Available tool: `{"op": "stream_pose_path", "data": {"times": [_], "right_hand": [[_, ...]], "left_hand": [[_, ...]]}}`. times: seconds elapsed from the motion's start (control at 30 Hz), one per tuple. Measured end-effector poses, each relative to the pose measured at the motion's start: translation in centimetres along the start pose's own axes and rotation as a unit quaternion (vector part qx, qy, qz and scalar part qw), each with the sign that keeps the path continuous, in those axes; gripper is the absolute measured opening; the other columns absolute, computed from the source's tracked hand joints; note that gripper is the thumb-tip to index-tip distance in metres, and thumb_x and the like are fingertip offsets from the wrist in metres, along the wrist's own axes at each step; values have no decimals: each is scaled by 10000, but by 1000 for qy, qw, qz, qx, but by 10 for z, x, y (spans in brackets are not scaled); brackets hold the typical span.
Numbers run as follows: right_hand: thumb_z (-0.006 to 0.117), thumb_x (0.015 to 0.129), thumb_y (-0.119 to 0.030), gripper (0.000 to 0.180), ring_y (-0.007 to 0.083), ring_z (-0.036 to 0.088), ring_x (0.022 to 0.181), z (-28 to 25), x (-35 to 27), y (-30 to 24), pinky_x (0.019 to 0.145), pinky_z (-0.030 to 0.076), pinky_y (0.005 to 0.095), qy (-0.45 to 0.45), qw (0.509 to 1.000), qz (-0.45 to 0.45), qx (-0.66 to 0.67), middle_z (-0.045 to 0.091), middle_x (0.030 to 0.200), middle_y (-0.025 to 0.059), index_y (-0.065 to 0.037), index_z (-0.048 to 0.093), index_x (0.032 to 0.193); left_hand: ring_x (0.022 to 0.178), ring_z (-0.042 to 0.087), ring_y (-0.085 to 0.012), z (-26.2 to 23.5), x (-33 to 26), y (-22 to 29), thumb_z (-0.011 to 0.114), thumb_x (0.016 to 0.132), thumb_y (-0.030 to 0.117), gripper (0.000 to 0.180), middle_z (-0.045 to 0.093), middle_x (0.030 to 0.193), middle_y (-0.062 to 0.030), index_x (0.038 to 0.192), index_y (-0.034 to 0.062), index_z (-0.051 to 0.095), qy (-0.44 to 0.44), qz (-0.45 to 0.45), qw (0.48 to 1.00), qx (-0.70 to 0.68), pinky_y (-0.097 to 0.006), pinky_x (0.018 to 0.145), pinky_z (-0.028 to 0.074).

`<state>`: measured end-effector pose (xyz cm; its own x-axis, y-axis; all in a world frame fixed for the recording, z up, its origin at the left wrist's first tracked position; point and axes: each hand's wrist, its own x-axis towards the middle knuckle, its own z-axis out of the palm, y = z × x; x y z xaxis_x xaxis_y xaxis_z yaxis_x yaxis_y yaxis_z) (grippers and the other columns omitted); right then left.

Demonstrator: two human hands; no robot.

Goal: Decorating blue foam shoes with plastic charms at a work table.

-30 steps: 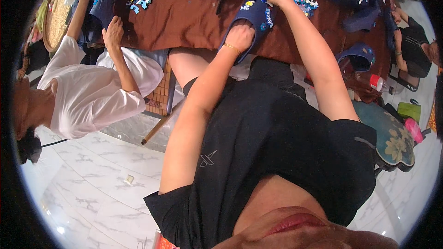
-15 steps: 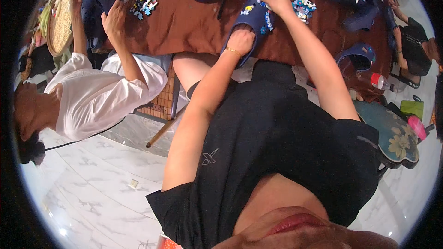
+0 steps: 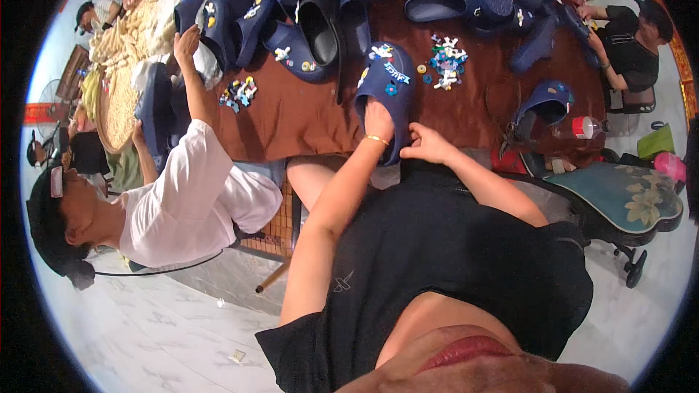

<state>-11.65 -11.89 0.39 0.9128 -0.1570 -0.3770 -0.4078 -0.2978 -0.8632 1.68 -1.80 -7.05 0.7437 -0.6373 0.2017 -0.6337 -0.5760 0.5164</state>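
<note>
Both hands (image 3: 402, 135) on navy clog (image 3: 387, 87)

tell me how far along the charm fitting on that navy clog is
Partly done, it seems: the navy clog already carries several small charms on its upper. In hand: the left hand sits inside its opening and the right hand is at its heel edge. Left: a pile of loose charms lies beside it on the brown table.

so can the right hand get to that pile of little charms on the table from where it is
Probably yes. The right hand rests at the near table edge beside the navy clog, and the charm pile lies just beyond on bare brown cloth with nothing between.
</note>
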Motion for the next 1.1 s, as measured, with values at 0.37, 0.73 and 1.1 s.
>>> {"op": "stream_pose_path", "data": {"times": [0.37,0.73,1.1], "right_hand": [[704,651,-65,759,203,410,1108,32,15,25,923,361,340,17,980,-139,142,393,1217,110,6,244,1250],[602,621,-84,569,203,503,944,-13,34,20,845,388,314,266,930,-148,205,512,1024,124,19,368,1130],[686,666,-279,760,320,420,1110,-177,180,-155,925,342,372,411,866,-278,65,402,1216,226,1,302,1259]], "left_hand": [[830,520,-368,-47,12,42,483,716,108,257,568,894,-203,929,-1,577,36,118,977,-174,-437,755,406],[992,481,-313,-84,-27,36,504,704,1,437,489,1089,-161,1137,10,447,64,233,962,-126,-384,864,393],[1181,334,-308,-56,-38,-13,529,784,275,460,388,1263,-133,1183,64,444,-17,66,996,65,-408,954,277]]}}
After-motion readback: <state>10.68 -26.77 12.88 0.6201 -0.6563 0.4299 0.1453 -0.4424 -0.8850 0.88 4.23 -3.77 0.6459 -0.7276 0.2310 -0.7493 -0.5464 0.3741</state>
